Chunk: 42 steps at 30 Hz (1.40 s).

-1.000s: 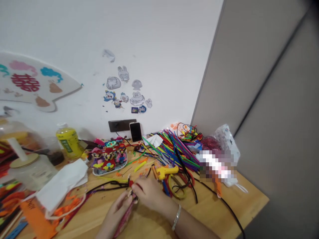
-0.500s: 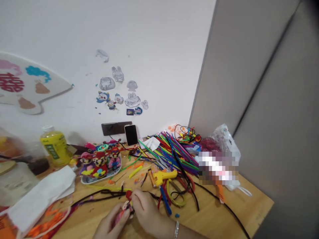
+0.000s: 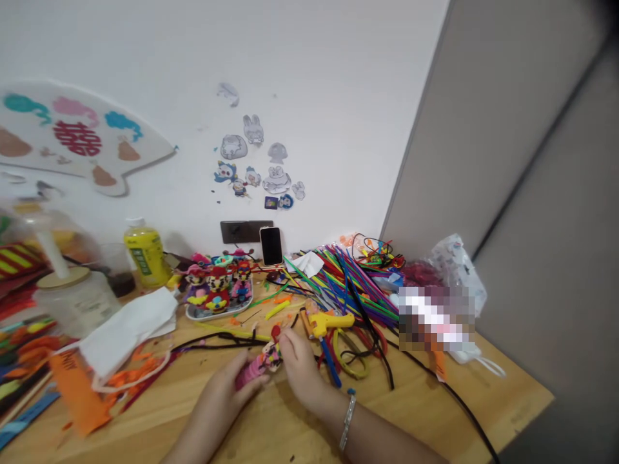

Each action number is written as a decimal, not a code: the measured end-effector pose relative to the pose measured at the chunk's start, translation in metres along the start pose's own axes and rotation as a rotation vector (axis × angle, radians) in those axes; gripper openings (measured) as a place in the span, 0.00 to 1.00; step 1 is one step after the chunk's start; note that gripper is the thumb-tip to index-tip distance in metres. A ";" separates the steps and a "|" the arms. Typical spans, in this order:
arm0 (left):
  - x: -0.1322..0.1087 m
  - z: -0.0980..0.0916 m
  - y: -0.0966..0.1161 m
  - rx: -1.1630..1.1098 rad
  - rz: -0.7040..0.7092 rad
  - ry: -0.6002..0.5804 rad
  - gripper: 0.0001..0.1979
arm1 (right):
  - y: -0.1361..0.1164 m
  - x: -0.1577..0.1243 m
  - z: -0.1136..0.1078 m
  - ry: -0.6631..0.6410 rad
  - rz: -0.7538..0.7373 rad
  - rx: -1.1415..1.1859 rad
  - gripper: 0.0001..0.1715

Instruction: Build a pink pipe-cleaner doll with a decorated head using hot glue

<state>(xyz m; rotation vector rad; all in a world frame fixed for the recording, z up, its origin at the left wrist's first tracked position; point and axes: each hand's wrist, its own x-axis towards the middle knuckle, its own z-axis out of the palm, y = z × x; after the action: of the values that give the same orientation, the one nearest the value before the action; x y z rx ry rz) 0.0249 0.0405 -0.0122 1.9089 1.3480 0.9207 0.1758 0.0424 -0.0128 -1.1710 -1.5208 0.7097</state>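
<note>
A small pink doll figure [image 3: 252,371], with black, yellow and pale parts at its upper end, lies tilted between my hands above the table's front. My left hand [image 3: 223,391] is closed around its pink lower body. At the doll's head end, my right hand [image 3: 300,367] is closed, thumb and fingers pinched near a small red piece [image 3: 275,331]. What those fingertips grip, if anything beyond the doll's top, is hidden. Similar finished-looking dolls [image 3: 217,289] stand on a white tray [image 3: 203,316] behind my left hand.
Right of my hands lie a yellow glue gun [image 3: 329,321] and coiled pipe cleaners [image 3: 360,367]. Behind is a heap of coloured pipe cleaners [image 3: 333,283] and a propped phone [image 3: 271,246]. A yellow bottle [image 3: 145,254], white paper [image 3: 130,332] and orange scraps [image 3: 80,393] are leftward.
The view has turned left and downward, so more of the table's left side shows. My hands have shifted up in the picture, still on the doll, and more of its pink body shows.
</note>
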 end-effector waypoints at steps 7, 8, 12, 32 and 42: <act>-0.006 -0.005 0.008 0.088 0.065 0.024 0.09 | 0.001 -0.001 0.001 0.000 0.051 0.090 0.13; -0.007 -0.005 0.008 0.097 0.085 0.030 0.08 | 0.001 -0.002 0.001 -0.005 0.057 0.103 0.14; -0.009 -0.003 0.007 0.189 0.172 0.045 0.08 | 0.004 -0.004 0.004 0.019 0.083 0.132 0.17; -0.012 0.010 0.008 0.436 0.335 0.138 0.04 | 0.007 -0.007 0.013 0.296 0.350 0.334 0.18; -0.013 0.010 0.010 0.709 0.578 0.239 0.16 | 0.021 -0.009 0.019 0.338 0.394 0.397 0.20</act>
<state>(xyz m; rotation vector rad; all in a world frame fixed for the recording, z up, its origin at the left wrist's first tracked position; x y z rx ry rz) 0.0353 0.0242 -0.0123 2.9133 1.3963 1.0458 0.1637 0.0434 -0.0399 -1.2175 -0.8274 0.9675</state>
